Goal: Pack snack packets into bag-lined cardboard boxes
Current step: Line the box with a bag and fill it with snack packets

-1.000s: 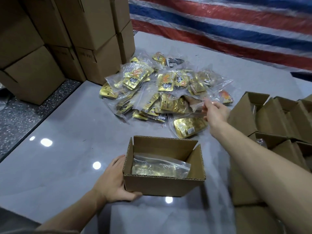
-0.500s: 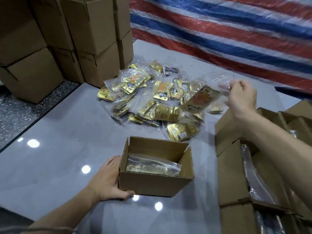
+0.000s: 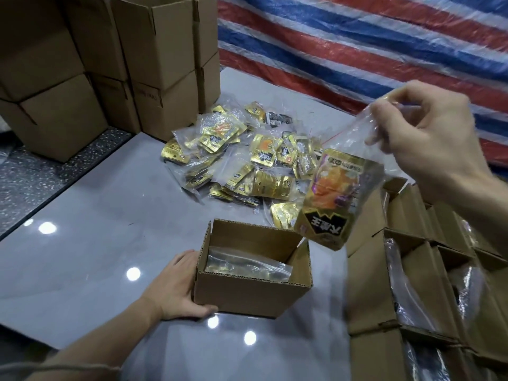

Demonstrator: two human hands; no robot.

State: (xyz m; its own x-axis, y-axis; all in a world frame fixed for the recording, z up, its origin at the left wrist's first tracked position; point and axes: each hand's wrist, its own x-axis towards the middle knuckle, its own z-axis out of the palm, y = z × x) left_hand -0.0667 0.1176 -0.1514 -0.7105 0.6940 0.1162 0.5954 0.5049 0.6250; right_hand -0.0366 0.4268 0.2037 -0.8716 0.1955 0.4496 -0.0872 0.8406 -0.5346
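Note:
A small open cardboard box (image 3: 247, 298) stands on the grey table, with a clear bag of gold packets (image 3: 247, 266) lying inside. My left hand (image 3: 176, 290) grips the box's left side, thumb along the bottom front edge. My right hand (image 3: 428, 136) pinches the top of a clear plastic bag holding gold snack packets (image 3: 336, 199), which hangs in the air above the box's right rear corner. A heap of gold snack packets in clear bags (image 3: 247, 158) lies on the table beyond the box.
Stacked closed cardboard boxes (image 3: 110, 64) stand at the back left. Rows of open boxes with plastic bags inside (image 3: 428, 284) fill the right side. A red, blue and white striped tarp (image 3: 357, 45) hangs behind the grey table (image 3: 96, 229).
My right hand lifted a bag of gold packets out of the heap and carried it up and nearer, over the box. My left hand stayed on the box.

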